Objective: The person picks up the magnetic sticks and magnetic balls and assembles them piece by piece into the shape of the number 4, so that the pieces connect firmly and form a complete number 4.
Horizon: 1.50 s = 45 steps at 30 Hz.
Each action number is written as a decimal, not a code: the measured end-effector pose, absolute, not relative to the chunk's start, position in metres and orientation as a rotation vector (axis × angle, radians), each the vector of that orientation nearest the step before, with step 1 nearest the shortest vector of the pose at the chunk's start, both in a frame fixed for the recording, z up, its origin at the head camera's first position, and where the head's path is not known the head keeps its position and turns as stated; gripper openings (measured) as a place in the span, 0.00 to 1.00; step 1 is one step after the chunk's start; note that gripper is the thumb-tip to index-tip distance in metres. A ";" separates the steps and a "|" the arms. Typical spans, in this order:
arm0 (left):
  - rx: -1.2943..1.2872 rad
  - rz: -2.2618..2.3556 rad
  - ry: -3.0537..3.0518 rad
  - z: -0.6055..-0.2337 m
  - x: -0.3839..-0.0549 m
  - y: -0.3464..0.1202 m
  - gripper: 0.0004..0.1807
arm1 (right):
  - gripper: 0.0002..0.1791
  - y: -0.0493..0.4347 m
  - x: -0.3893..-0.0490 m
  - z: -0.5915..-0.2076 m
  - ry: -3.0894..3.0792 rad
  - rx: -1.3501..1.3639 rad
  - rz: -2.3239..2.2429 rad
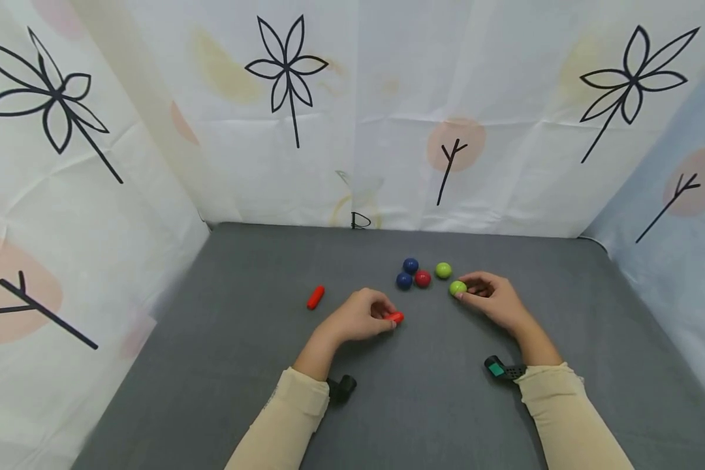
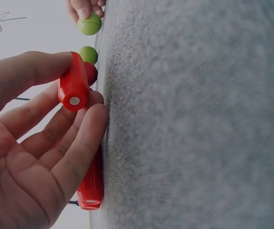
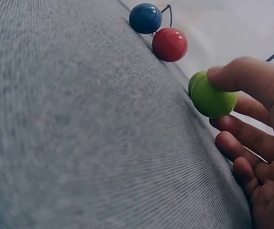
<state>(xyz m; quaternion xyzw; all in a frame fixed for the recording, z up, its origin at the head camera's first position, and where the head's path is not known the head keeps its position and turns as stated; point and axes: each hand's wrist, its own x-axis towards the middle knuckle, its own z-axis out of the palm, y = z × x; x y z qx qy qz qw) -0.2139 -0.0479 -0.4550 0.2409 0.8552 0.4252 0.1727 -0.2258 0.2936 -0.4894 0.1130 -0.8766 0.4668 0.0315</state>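
Observation:
My left hand pinches a red rod between thumb and fingers; the left wrist view shows a pale round spot on that rod's end. A second red rod lies on the table to the left of this hand. With thumb and fingertips my right hand holds a green ball. Just behind it sits another green ball. Left of the green balls, a red ball rests beside two blue balls.
Grey cloth covers the table. White fabric walls with printed plants and leaves stand at the back and both sides. Each wrist wears a small black camera mount, the left one hanging close to the table.

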 end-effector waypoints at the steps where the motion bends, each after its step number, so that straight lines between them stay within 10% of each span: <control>1: 0.680 1.202 2.430 -0.455 -0.214 -0.048 0.06 | 0.17 0.293 -0.225 -0.488 -2.699 0.352 1.460; 45: 0.709 1.242 2.440 -0.449 -0.215 -0.043 0.07 | 0.19 0.219 -0.212 -0.474 -2.628 0.685 2.070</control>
